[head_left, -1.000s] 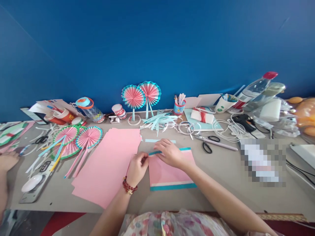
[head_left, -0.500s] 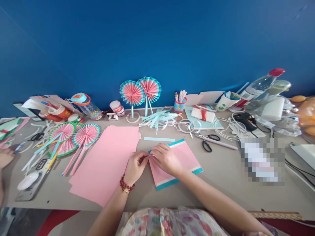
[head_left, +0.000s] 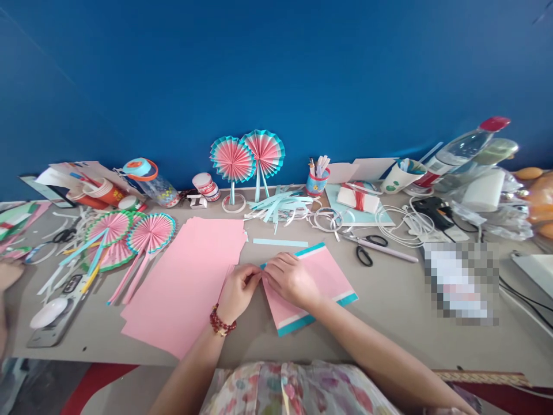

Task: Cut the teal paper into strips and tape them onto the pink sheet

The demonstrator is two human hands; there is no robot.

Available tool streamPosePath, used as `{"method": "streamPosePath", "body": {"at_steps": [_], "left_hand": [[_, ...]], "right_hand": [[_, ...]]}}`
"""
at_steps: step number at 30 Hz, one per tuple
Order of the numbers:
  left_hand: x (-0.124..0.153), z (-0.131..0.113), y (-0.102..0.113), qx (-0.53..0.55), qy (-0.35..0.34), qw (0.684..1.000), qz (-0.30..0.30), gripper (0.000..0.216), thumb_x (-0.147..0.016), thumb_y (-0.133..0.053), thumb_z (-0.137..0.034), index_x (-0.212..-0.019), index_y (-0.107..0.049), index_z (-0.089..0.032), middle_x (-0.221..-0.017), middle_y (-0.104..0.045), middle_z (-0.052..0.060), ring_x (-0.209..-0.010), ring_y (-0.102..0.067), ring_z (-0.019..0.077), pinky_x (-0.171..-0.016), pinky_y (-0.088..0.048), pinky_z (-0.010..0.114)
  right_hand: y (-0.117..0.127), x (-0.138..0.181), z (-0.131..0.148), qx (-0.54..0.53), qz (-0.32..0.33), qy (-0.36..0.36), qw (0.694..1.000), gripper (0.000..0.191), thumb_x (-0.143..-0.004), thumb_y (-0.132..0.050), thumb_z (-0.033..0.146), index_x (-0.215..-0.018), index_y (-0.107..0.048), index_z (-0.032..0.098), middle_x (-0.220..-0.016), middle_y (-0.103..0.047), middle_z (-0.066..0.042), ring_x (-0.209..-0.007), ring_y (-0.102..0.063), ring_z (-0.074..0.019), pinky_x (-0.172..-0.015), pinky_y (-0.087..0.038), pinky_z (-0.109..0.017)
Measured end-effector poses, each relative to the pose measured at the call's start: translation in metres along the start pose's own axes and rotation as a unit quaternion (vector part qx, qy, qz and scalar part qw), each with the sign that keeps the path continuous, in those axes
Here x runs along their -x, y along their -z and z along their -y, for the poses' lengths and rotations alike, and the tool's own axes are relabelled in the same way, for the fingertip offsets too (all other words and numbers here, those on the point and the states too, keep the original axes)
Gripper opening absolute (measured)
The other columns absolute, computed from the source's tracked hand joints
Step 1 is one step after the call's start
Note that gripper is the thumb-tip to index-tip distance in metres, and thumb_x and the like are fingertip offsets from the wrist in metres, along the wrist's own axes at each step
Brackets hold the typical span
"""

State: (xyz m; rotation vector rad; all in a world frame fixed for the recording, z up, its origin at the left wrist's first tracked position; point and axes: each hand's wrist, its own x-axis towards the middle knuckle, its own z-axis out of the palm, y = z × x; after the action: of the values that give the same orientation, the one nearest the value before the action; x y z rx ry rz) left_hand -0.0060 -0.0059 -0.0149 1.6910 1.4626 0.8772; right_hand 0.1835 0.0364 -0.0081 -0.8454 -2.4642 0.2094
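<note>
A pink sheet of paper (head_left: pixel 330 271) with blue and white bands along two opposite edges lies at an angle in front of me. My left hand (head_left: pixel 240 293), a red bead bracelet at its wrist, pinches the sheet's left edge near the upper corner. Beside it, my right hand (head_left: pixel 290 279) lies across the sheet with fingers curled on the same edge. The fingertips almost meet, so the exact fold between them is hidden. Left of my hands is a stack of plain pink paper (head_left: pixel 190 276). A narrow light-blue strip (head_left: pixel 280 242) rests just beyond the sheet.
Folded paper fans (head_left: pixel 151 233) and a phone (head_left: pixel 56 317) lie left; two more fans (head_left: pixel 263 153) lean on the wall. Paper strips (head_left: pixel 280 204), scissors (head_left: pixel 367 248), a glue gun (head_left: pixel 434 213) and a bottle (head_left: pixel 460 155) stand or lie beyond. Another person's hand (head_left: pixel 9 274) shows at far left.
The view has shifted slightly. Both hands keep their pinch on the sheet's left edge, with hardly any visible movement.
</note>
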Motion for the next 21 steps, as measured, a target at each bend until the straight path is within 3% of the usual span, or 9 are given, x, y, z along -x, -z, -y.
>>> {"method": "streamPosePath", "body": {"at_steps": [13, 21], "left_hand": [[0.0013, -0.0040, -0.0006, -0.012, -0.008, 1.000, -0.008, 0.020, -0.093, -0.050, -0.021, -0.079, -0.064, -0.021, -0.080, -0.068, 0.002, -0.077, -0.063, 0.0166, -0.073, -0.047, 0.026], [0.0020, -0.0050, -0.0024, -0.002, 0.003, 1.000, 0.003, 0.010, -0.088, -0.057, -0.022, -0.087, -0.067, -0.021, -0.083, -0.070, 0.001, -0.072, -0.064, 0.0149, -0.066, -0.049, 0.024]], "right_hand": [[-0.0055, 0.0010, 0.0038, -0.013, -0.017, -0.014, 1.000, 0.021, -0.096, -0.048, 0.017, -0.078, -0.059, 0.019, -0.075, -0.063, -0.005, -0.074, -0.054, -0.0182, -0.071, -0.040, -0.031], [-0.0061, 0.0037, 0.0026, -0.037, -0.023, -0.028, 0.999, 0.022, -0.099, -0.045, 0.018, -0.084, -0.062, 0.019, -0.078, -0.066, -0.004, -0.073, -0.059, -0.0168, -0.072, -0.045, -0.029]]}}
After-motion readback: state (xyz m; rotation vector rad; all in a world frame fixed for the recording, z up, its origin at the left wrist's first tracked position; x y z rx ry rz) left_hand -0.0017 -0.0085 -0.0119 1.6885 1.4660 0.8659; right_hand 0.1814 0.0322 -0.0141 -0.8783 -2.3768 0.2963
